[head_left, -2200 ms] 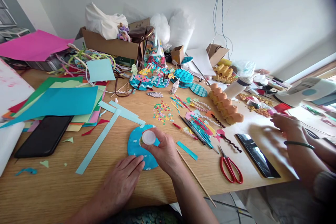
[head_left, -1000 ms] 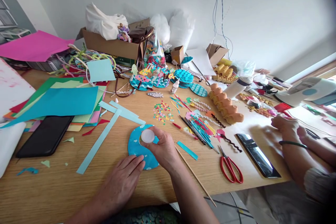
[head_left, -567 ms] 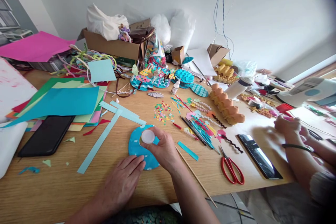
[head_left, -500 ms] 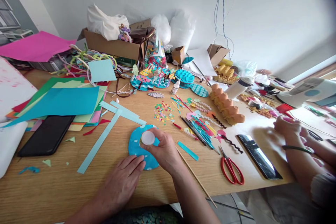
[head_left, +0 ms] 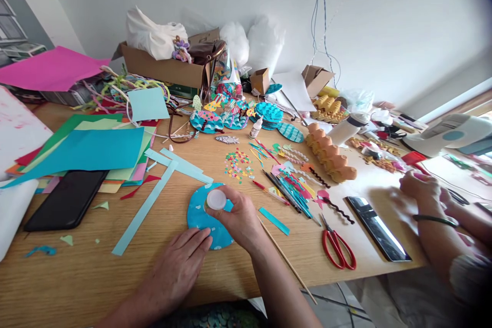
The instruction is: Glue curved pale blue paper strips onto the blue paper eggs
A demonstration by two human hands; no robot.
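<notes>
A round blue paper disc (head_left: 194, 210) with small white specks lies on the table in front of me. My left hand (head_left: 188, 251) rests flat, its fingertips on the disc's lower left edge. Pinched between the thumb and fingers of my right hand (head_left: 240, 218) is a small glue bottle (head_left: 216, 199), its round white end facing up over the disc. The bottle's lower end is hidden, so I cannot tell whether it touches the paper. A blue paper strip (head_left: 274, 221) and a thin wooden stick (head_left: 286, 259) lie right of my right hand.
Red-handled scissors (head_left: 338, 248) and a phone (head_left: 378, 228) lie to the right, near another person's hands (head_left: 423, 187). Confetti (head_left: 238, 164), pens (head_left: 282, 192) and an egg-carton strip (head_left: 330, 154) sit beyond the disc. Coloured paper sheets (head_left: 88, 148) and a black phone (head_left: 67, 200) are at left.
</notes>
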